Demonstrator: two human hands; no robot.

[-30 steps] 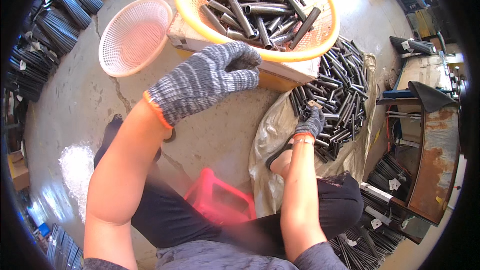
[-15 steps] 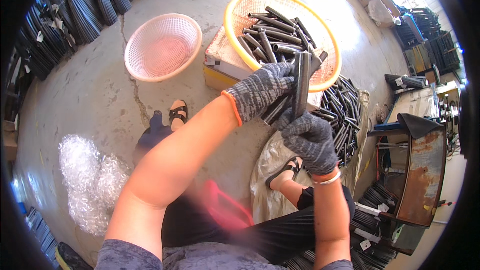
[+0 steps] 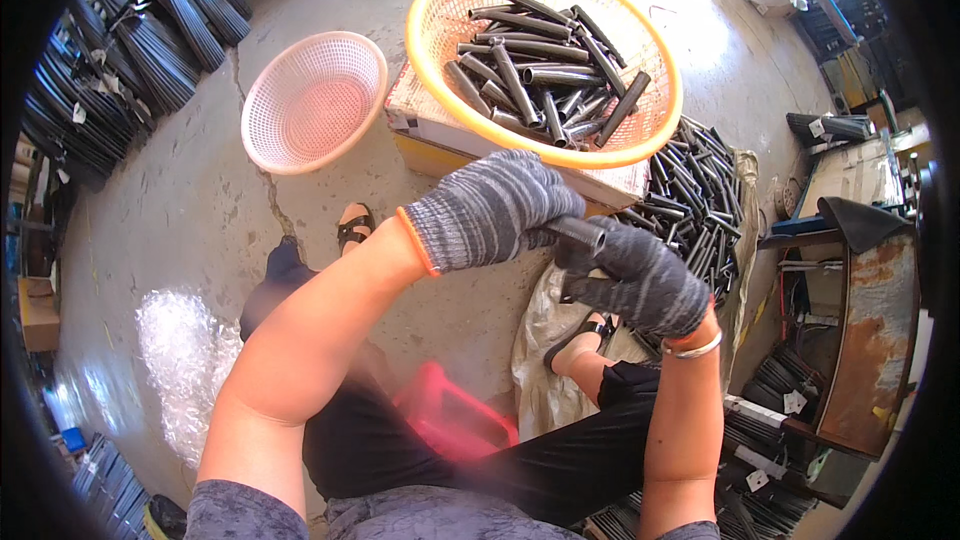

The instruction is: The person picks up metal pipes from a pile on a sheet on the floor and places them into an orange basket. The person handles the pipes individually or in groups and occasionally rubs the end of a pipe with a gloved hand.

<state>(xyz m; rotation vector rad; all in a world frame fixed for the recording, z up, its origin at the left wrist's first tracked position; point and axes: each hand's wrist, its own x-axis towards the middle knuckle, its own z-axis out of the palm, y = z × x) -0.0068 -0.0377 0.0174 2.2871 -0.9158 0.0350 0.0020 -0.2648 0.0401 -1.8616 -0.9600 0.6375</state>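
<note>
My left hand [image 3: 505,208], in a grey striped knit glove with an orange cuff, is closed around a short black tube [image 3: 578,232]. The tube's open end points right, toward my right hand [image 3: 648,278], gloved in the same knit. My right fingers are curled against that end, partly hiding it. Just beyond my hands, an orange-rimmed basket [image 3: 668,135] holds many similar black tubes [image 3: 530,65], lying in all directions. To the right of it, a heap of slimmer black tubes [image 3: 692,200] lies on a pale sack [image 3: 535,325].
The orange-rimmed basket rests on a box [image 3: 415,135]. A pink basket [image 3: 372,90] stands on the floor at left. Crumpled clear plastic [image 3: 180,360] lies nearer, and a red object [image 3: 455,415] sits between my legs. Bundled black rods [image 3: 150,40] line the far left; a rusty-topped bench [image 3: 870,325] stands right.
The tube that stood upright between my hands now lies nearly level, lower and clear of the basket. My left hand has come down and left; my right hand has shifted slightly right.
</note>
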